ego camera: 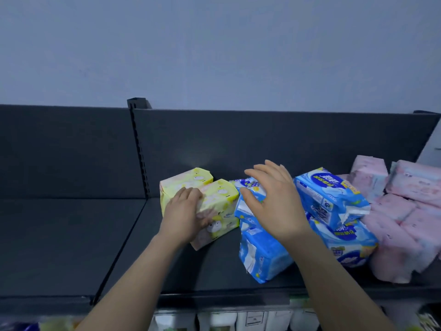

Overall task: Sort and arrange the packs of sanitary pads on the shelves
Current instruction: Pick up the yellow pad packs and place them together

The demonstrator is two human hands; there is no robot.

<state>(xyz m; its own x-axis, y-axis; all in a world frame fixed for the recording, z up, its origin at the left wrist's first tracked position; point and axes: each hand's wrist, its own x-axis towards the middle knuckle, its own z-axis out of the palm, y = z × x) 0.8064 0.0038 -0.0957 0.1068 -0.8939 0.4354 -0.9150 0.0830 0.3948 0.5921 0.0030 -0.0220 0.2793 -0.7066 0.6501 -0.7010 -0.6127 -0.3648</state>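
Note:
Two yellow packs of pads stand on the dark top shelf [71, 247]. The rear yellow pack [186, 181] is against the back panel. The front yellow pack [219, 201] leans beside it, and my left hand [185, 216] grips its near left side, thumb across the front. Just right lie several blue packs: one near the front edge [262, 256], one raised and tilted [331, 197], one under that [348, 247]. My right hand [272, 199] hovers with spread fingers over a small blue pack [248, 187]; contact cannot be judged. Pink packs [401, 225] are heaped at the far right.
The shelf's left bay is bare dark metal, split from the right bay by a slotted upright [139, 149]. A grey wall rises behind. Below the front edge, price tags and the tops of other goods [238, 318] show on a lower shelf.

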